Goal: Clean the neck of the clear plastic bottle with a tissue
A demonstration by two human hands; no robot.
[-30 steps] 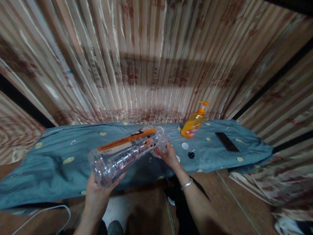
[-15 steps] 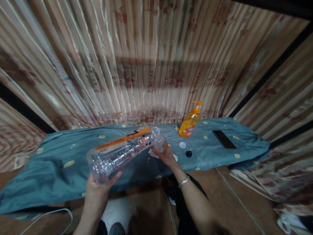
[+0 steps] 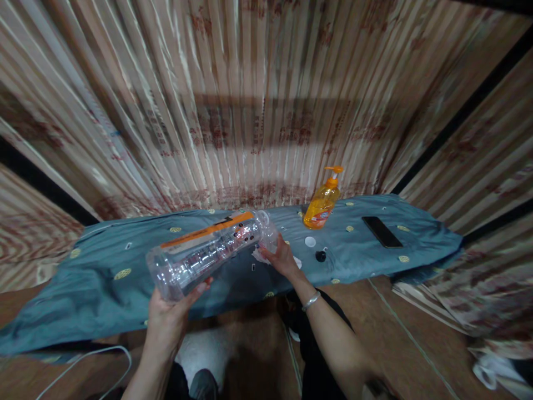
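A large clear plastic bottle (image 3: 208, 253) with an orange and white label lies tilted on its side above the blue cloth. My left hand (image 3: 170, 311) is closed round its base, nearest me. My right hand (image 3: 281, 257) is closed at the bottle's neck end, with a bit of white tissue under its fingers. The bottle looks empty, and its mouth points away from me to the right.
The blue patterned cloth (image 3: 104, 278) covers a long low surface in front of a striped curtain. On it stand an orange pump bottle (image 3: 322, 203), a white cap (image 3: 310, 241), a small black cap (image 3: 320, 256) and a black phone (image 3: 382, 231). A white cable (image 3: 83, 361) lies on the floor.
The view has shifted slightly. Both hands keep their hold on the bottle, which stays in nearly the same tilted position.
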